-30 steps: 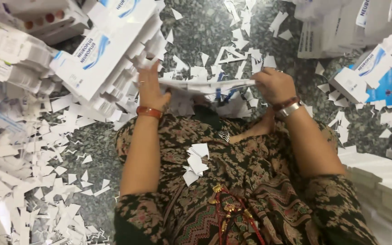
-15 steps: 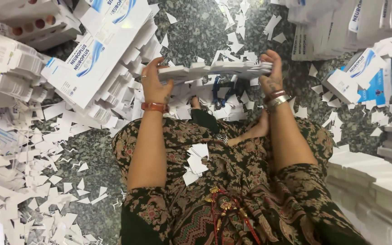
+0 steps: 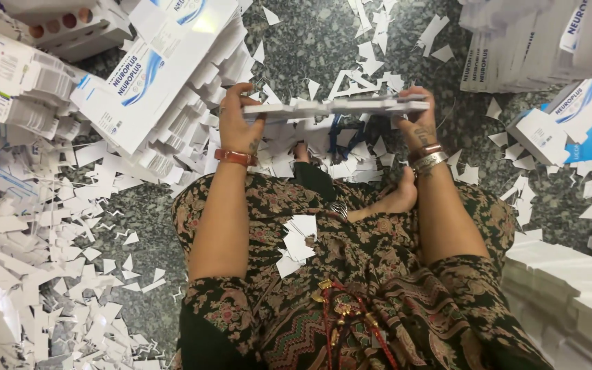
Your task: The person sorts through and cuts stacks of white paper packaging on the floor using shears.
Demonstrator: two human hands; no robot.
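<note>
Both hands clamp a flat stack of white cardboard sheets (image 3: 337, 107) by its ends, the left hand (image 3: 239, 123) and the right hand (image 3: 417, 120) well apart, holding it level above the scrap-strewn floor (image 3: 323, 41), likely to square the edges. Printed carton blanks (image 3: 152, 68) lie just left. Since half a second ago the stack sits straighter, its edges more even.

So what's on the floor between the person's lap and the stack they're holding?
In the head view, a heap of white paper scraps lies there on the speckled floor, below the flat card stack held by the left hand and right hand.
</note>
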